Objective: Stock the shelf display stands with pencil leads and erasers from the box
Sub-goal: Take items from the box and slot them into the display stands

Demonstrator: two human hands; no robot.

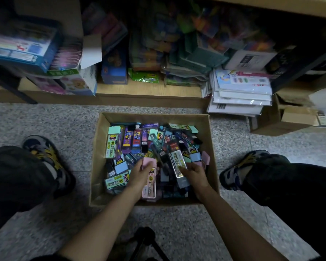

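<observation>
An open cardboard box sits on the floor between my feet, filled with several packs of pencil leads and erasers in mint, pink, blue and purple. My left hand is inside the box and holds a pink pack at its upper end. My right hand grips a clear, silvery lead pack near the box's right side. The fingertips of both hands are partly hidden by the packs.
A low wooden shelf runs along the back, crowded with stationery boxes and packets. A stack of white plastic-wrapped packs and a second cardboard box stand at the right. My shoes flank the box on the speckled floor.
</observation>
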